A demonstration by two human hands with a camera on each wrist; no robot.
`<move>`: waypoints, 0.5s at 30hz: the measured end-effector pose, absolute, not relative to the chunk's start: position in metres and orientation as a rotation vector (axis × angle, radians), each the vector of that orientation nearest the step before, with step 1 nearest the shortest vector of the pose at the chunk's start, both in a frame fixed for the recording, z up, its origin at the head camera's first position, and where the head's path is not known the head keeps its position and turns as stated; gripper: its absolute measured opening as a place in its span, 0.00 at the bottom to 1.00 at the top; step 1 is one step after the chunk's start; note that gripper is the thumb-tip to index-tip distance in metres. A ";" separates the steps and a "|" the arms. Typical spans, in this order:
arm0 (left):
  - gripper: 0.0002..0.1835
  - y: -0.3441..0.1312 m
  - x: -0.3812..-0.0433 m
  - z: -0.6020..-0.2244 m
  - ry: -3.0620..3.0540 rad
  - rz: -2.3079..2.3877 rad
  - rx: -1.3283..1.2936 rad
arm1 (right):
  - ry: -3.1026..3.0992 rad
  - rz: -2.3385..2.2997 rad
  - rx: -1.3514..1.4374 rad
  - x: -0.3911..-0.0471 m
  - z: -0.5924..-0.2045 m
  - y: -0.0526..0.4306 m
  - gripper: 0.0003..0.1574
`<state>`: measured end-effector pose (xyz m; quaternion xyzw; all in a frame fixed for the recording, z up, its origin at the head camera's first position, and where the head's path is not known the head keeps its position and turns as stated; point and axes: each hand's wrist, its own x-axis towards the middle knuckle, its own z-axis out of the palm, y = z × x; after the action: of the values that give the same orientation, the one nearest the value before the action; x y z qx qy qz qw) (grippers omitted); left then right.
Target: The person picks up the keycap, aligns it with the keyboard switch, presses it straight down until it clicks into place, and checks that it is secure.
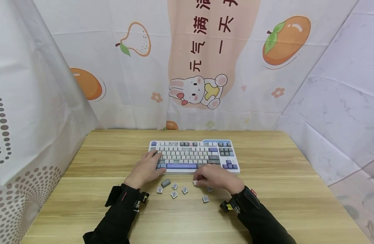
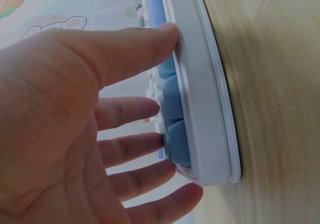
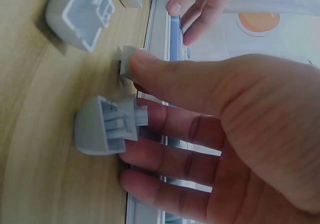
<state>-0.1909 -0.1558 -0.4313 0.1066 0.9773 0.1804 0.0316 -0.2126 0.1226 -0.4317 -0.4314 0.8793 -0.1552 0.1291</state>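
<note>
A white keyboard (image 1: 187, 171) with white, grey and blue-purple keycaps lies on the table. At its left end rests my left hand (image 1: 146, 169), the thumb touching the front edge in the left wrist view and the fingers stretched over the blue-grey corner keys (image 2: 179, 141). In front of the keyboard, my right hand (image 1: 215, 177) pinches a small light keycap (image 1: 194, 183) by thumb and fingertips. That keycap (image 3: 128, 64) is partly hidden by the thumb in the right wrist view. Beside those fingers lies another upturned keycap (image 3: 92, 129).
Several loose keycaps lie upturned on the wooden table (image 1: 92, 193), among them a long grey one (image 1: 166, 183) and a light one (image 1: 205, 199) near the right wrist. A printed cloth (image 1: 138, 81) hangs behind the table, with another white cloth (image 1: 34, 101) on the left.
</note>
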 end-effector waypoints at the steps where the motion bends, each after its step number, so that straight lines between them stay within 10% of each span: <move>1: 0.38 -0.156 -0.191 -0.431 3.010 0.554 0.326 | 2.557 -0.445 -1.249 -0.213 -0.432 0.122 0.06; 15: 0.37 -0.156 -0.191 -0.431 3.014 0.553 0.329 | 2.532 -0.469 -1.208 -0.214 -0.424 0.133 0.13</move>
<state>-0.1907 -0.1562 -0.4307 0.1068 0.9775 0.1794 0.0299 -0.2143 0.1335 -0.4235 -0.4200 0.8804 -0.1632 0.1480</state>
